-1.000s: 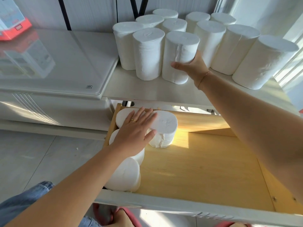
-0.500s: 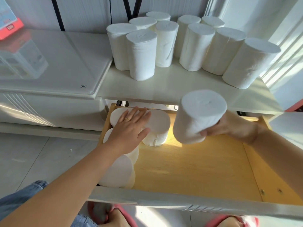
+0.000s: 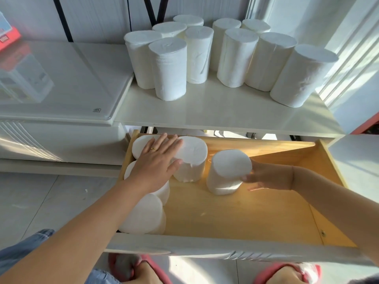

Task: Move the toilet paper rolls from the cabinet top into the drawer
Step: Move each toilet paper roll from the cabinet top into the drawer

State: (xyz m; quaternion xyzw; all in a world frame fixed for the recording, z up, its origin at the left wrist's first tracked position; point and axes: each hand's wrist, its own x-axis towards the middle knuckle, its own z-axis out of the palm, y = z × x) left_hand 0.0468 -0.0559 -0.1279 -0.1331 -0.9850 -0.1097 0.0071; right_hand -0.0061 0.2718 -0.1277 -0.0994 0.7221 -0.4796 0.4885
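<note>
Down inside the open drawer [image 3: 246, 212], my left hand [image 3: 155, 167] lies flat, fingers straight and together, on the stored rolls [image 3: 192, 154]. Just beside them, my right hand [image 3: 266, 177] grips a tilted roll [image 3: 227, 171], fingers curled round its side. Beyond, more rolls [image 3: 235, 58] stand on the cabinet top [image 3: 225, 111].

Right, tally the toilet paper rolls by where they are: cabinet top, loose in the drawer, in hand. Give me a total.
Cabinet-top rolls: 10
Loose drawer rolls: 4
Held roll, in the right hand inside the drawer: 1
Total: 15
</note>
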